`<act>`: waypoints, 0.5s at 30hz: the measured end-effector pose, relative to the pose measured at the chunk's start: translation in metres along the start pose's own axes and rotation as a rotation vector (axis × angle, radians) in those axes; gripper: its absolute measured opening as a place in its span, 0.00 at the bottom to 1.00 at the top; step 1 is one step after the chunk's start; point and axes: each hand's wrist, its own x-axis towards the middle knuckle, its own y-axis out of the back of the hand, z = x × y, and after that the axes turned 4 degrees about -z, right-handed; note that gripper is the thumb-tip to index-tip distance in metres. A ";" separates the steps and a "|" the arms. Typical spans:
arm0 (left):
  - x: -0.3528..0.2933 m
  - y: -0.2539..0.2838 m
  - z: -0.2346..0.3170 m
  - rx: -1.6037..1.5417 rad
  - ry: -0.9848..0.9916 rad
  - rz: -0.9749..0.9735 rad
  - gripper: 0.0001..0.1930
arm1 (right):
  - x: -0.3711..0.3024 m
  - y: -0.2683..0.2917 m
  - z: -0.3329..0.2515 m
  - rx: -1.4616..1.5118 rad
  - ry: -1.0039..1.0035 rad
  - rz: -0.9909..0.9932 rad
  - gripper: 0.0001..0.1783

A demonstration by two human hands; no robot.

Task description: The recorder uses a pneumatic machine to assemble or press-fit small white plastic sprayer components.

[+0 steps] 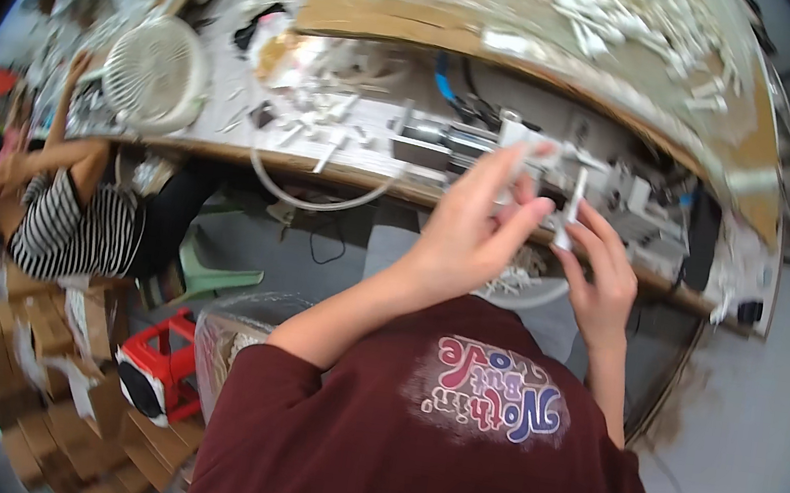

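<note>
My right hand (602, 279) pinches a slim white plastic piece (575, 208) between thumb and fingers, holding it roughly upright at the bench's front edge. My left hand (473, 225) is beside it, fingers curled and thumb pointing toward the piece. Something pale seems to lie between the left fingers, but blur hides what it is. Just beyond both hands sits a metal bench machine (449, 142) with a cylinder on its left and metal blocks (634, 208) on its right. My hands cover its middle.
White plastic pieces (317, 122) lie scattered left of the machine, near a white fan (156, 75). A cardboard sheet (365, 18) above bears more white pieces (634, 19). A tub (533, 295) of pieces is below my hands. At left are a seated person (85, 216), a red stool (165, 366) and cartons (54, 331).
</note>
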 end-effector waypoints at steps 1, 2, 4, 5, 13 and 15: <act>-0.005 0.001 -0.006 -0.006 0.026 -0.039 0.28 | -0.003 -0.006 0.004 -0.035 0.014 0.000 0.16; -0.009 0.002 -0.016 -0.010 0.046 -0.075 0.33 | -0.006 -0.011 0.008 -0.071 0.034 0.000 0.16; -0.015 0.002 -0.028 -0.212 0.135 -0.140 0.37 | -0.009 -0.017 0.014 -0.139 0.044 -0.016 0.17; -0.016 0.002 -0.030 -0.245 0.127 -0.140 0.36 | -0.008 -0.021 0.014 -0.189 0.055 -0.020 0.17; -0.010 -0.002 -0.019 -0.128 0.050 -0.050 0.24 | 0.003 -0.031 0.010 -0.433 0.099 -0.085 0.09; -0.011 0.001 -0.023 0.068 -0.080 -0.036 0.23 | 0.006 -0.031 0.011 -0.414 0.108 -0.087 0.09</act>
